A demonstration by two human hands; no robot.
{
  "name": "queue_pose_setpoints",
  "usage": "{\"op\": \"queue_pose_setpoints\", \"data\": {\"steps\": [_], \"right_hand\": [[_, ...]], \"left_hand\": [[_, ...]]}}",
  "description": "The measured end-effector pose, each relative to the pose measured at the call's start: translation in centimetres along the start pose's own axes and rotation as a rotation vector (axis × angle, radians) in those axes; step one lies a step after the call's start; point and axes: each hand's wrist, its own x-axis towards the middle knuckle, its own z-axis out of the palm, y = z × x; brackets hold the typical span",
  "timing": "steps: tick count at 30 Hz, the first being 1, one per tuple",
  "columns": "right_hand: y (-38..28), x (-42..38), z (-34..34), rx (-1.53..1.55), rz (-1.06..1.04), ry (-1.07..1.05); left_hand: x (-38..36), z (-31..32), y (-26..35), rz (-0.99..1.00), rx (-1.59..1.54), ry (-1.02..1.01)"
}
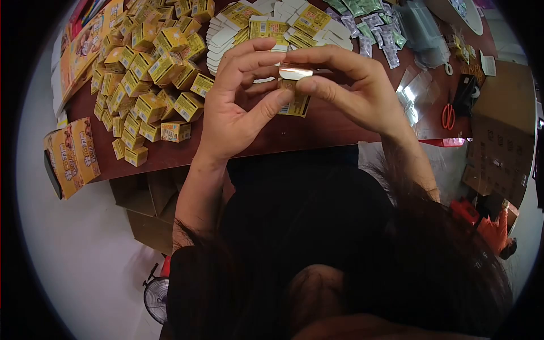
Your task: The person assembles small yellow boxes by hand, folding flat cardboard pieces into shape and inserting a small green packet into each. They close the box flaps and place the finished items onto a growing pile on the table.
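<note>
Between my two hands, above the table's near edge, is a small yellow carton point(295, 72) with a pale, shiny flap raised at its top. My left hand point(235, 105) grips its left side, thumb in front and fingers curved behind. On the other side my right hand point(357, 85) pinches it near the flap with thumb and index finger. Fingers hide much of the carton, so I cannot see inside. Below it lies a flat yellow carton point(300, 106). Farther back are fanned stacks of flat cartons point(226, 35), showing white flaps and yellow printed panels.
Many folded yellow boxes point(150, 107) are heaped at left, beside an orange printed display box point(73, 156). Green and purple sachets point(385, 42) lie back right, near clear plastic bags point(416, 93). Orange-handled scissors point(447, 116) and a large cardboard box point(498, 147) are at right.
</note>
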Motion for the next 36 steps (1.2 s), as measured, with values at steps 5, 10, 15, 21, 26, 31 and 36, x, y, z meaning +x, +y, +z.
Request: {"op": "queue_pose_setpoints", "data": {"steps": [5, 10, 15, 21, 26, 31, 36], "right_hand": [[0.5, 0.3, -0.5, 0.108, 0.104, 0.093], [0.7, 0.5, 1.3, 0.284, -0.028, 0.239], [0.6, -0.6, 1.0, 0.12, 0.102, 0.031], [1.6, -0.6, -0.2, 0.105, 0.083, -0.153], [1.3, -0.1, 0.2, -0.046, -0.088, -0.114], [2.0, 0.2, 0.6, -0.125, -0.133, -0.051], [3.1, 0.7, -0.8, -0.053, -0.264, -0.127]], "left_hand": [[-0.4, 1.0, 0.2, -0.029, -0.192, 0.091], [-0.9, 0.7, 0.2, -0.136, -0.153, 0.083], [-0.9, 0.8, 0.8, -0.137, -0.186, 0.125], [-1.5, -0.7, 0.4, -0.162, -0.176, -0.039], [-1.3, -1.0, 0.3, -0.287, -0.345, 0.018], [-1.3, -0.6, 0.2, -0.289, -0.431, 0.087], [-1.1, -0.5, 0.8, -0.249, -0.235, 0.039]]}}
